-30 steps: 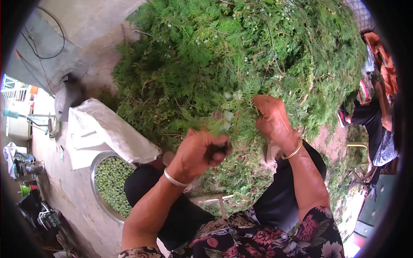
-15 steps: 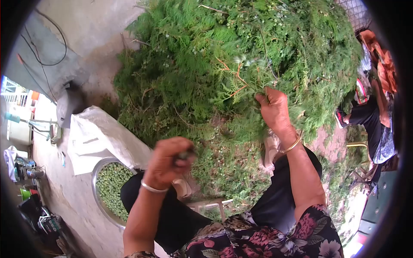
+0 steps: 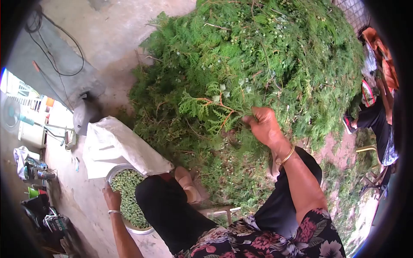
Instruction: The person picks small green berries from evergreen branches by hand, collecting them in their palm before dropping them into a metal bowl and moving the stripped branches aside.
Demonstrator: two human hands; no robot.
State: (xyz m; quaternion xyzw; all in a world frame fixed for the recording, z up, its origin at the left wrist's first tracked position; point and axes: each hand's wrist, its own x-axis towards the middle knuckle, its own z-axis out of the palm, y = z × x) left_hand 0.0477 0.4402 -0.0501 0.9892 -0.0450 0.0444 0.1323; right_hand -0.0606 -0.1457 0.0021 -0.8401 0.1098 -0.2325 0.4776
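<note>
My right hand (image 3: 263,124) is closed around a green leafy sprig (image 3: 211,109) with orange-brown stems, held out over the big heap of green branches (image 3: 258,64). My left hand (image 3: 112,198) reaches down to the rim of a metal bowl (image 3: 115,172) filled with small green seed pods (image 3: 127,193). That hand is partly hidden by my black trouser leg (image 3: 165,210), and whether its fingers hold anything cannot be told.
A white sack (image 3: 116,146) lies beside the bowl on the concrete floor (image 3: 86,202). A sandalled foot (image 3: 187,182) rests by a small stool. Another person (image 3: 378,107) sits at the right edge. Buckets and clutter (image 3: 34,172) stand at the left.
My left hand dropped from chest height down to the bowl of pods. My right hand kept its grip and pulled a sprig clear of the heap.
</note>
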